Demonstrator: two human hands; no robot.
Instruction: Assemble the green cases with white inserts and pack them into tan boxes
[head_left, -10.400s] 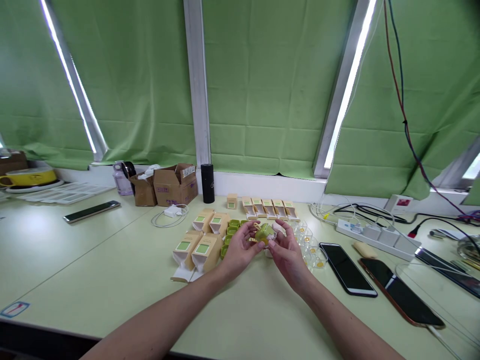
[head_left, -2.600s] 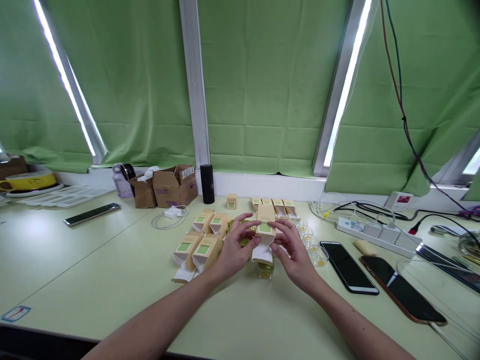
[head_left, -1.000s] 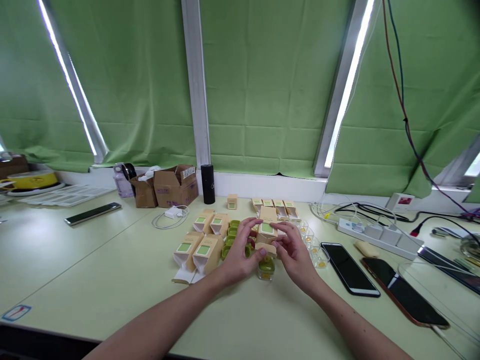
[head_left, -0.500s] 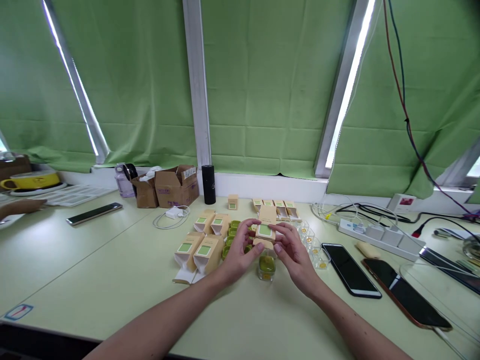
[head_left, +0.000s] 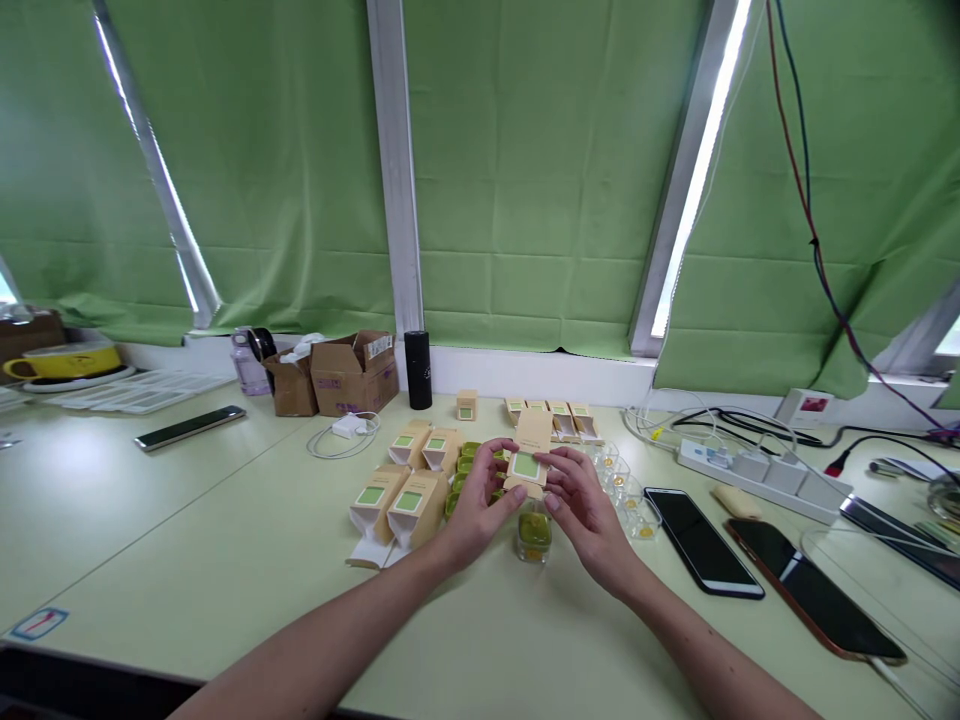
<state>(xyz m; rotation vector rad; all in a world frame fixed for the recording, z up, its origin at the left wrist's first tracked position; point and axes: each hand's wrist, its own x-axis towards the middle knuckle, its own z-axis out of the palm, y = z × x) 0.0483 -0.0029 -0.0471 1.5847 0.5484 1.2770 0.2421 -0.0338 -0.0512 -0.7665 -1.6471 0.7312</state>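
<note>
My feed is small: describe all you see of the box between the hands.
The box looks like tan card, with a green, pale-edged panel and more tan beyond it. The left hand and right hand hold its sides, panel facing the camera, above the green jar in the picture; underside hidden.

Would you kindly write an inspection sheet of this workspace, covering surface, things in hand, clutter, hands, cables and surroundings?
Surface: pale cream tabletop, a seam crossing its left part.
Job's things: small tan cardboard box with a green label, held above the tabletop; small square clear-and-green container, standing on the tabletop.
Clutter: flat phone with a black screen, right; open brown cardboard carton, back left.
Hands: left hand and right hand, holding the box from either side.
Cables: black cable with a red plug, beside the white plastic power strip.
Surroundings: green fabric blinds, hanging behind.
</note>
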